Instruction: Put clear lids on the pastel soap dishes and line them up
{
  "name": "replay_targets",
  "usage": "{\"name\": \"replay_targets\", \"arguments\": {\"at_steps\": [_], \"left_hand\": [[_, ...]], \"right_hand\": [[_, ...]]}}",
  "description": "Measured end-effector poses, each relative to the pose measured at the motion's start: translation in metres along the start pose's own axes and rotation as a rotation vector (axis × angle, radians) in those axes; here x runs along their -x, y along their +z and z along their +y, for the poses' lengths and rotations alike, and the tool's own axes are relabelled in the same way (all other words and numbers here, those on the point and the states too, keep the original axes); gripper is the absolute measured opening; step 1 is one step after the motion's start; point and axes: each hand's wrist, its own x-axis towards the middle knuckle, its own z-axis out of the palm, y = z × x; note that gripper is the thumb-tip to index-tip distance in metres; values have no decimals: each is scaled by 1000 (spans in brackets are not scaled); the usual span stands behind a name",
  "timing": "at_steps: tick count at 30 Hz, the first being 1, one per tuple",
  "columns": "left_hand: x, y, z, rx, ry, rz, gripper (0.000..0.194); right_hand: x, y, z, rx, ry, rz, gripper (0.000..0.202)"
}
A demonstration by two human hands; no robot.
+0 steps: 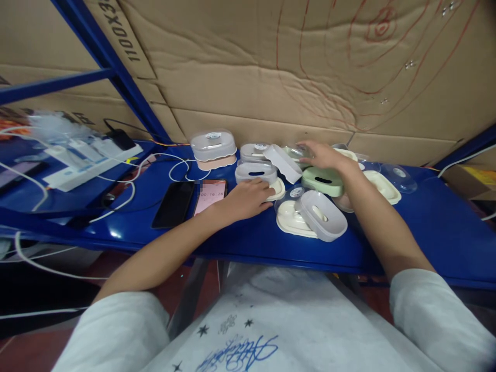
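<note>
My left hand point(250, 200) lies low over the blue tabletop, thumb apart from the fingers. Its fingertips touch a cream oval tray point(277, 190), partly hidden, in front of a grey oval box with a slot point(256, 172). Farther back, my right hand point(323, 156) has its fingers around the edge of a clear plastic lid point(297, 151). Below that hand sits a green slotted box point(322, 181). A tilted grey box point(284, 163) leans between the hands. Nearer me, another grey box point(323, 216) rests on a cream tray point(292, 219).
Two phones, one dark point(173, 205) and one showing a timer point(211, 195), lie left of the boxes. A power strip point(89, 168) with white cables is farther left. A lidded grey box point(213, 147) stands behind. Cardboard point(240, 72) walls the back.
</note>
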Motion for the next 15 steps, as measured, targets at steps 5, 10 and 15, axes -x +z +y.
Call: {"name": "replay_targets", "arguments": {"at_steps": [5, 10, 15], "left_hand": [[0, 1, 0, 9, 3, 2, 28], [0, 4, -2, 28, 21, 38, 28], [0, 7, -4, 20, 34, 61, 26]], "right_hand": [[4, -12, -14, 204, 279, 278, 45], [3, -15, -22, 141, 57, 67, 41], [1, -1, -4, 52, -123, -103, 56]]}}
